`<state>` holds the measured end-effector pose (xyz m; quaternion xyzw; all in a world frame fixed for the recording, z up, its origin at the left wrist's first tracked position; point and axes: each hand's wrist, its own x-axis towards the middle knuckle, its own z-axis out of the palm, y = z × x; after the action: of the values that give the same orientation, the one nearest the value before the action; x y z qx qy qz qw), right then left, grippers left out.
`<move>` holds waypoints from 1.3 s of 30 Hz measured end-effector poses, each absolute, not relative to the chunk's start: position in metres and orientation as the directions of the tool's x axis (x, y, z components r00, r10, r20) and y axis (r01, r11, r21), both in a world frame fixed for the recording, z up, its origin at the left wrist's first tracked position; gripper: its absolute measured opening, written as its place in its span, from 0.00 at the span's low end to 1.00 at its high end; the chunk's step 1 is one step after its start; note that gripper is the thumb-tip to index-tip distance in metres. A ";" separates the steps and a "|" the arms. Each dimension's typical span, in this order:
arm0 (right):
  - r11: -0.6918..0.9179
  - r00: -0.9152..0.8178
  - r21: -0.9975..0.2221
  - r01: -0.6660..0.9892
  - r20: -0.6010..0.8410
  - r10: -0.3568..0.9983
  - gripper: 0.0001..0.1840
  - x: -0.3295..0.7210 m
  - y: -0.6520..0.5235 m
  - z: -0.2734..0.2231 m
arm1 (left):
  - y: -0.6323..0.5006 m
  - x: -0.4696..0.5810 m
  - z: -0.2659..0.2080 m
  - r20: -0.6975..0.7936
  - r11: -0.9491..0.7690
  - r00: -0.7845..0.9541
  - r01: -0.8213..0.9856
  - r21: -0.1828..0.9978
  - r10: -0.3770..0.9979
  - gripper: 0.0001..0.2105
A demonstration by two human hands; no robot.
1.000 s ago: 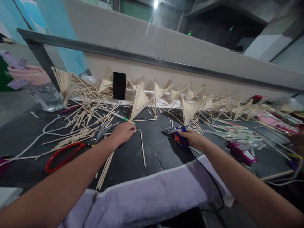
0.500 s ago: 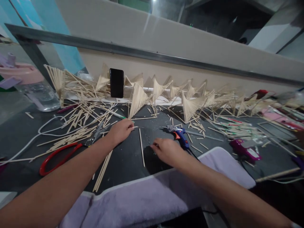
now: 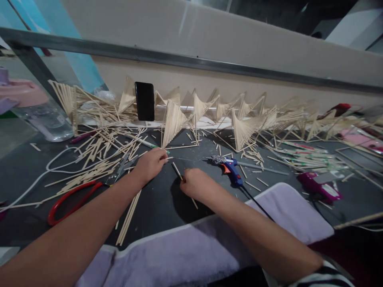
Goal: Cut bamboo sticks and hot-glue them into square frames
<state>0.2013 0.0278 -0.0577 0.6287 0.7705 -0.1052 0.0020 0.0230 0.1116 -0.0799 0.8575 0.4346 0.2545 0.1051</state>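
My left hand (image 3: 152,164) is closed in a pinch on a short wooden stick (image 3: 170,158), whose pale end pokes out past the fingertips. A thin glue strand runs from there toward the blue glue gun (image 3: 229,167), which lies on its side on the dark table. My right hand (image 3: 193,182) grips a longer wooden stick (image 3: 177,170) near its middle; the stick slants, one end toward my left hand and the other below my fist. Behind my left hand stands a twisted fan of glued sticks (image 3: 173,123).
Red-handled scissors (image 3: 70,201) and loose sticks (image 3: 128,221) lie to the left, near a white cable (image 3: 49,165) and a water bottle (image 3: 49,119). A phone (image 3: 145,101) leans at the back. Rightward are a purple glue gun (image 3: 318,187) and glue-stick packs (image 3: 302,157). A lilac towel (image 3: 179,251) covers the front edge.
My right hand has moved left and closed on the stick that lay on the table, which is now tilted. My left hand has hardly moved and keeps its short stick.
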 end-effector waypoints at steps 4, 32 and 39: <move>0.143 -0.178 -0.254 0.957 -0.124 0.976 0.11 0.207 0.024 -0.057 | 0.112 0.022 -0.081 0.359 -0.602 0.486 0.692 0.398 0.797 0.04; 0.103 -0.127 -0.539 0.836 -0.007 0.992 0.16 0.216 0.042 -0.077 | 0.111 0.027 -0.080 0.312 -0.540 0.441 0.703 0.462 0.842 0.05; 0.182 -0.187 -0.517 0.836 0.043 0.981 0.22 0.216 0.038 -0.079 | 0.113 0.027 -0.083 0.306 -0.556 0.464 0.694 0.458 0.831 0.05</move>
<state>0.2156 0.0384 -0.0791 0.6093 0.7457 -0.1939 -0.1872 0.0267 0.1134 -0.0828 0.8448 0.4514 0.2536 0.1354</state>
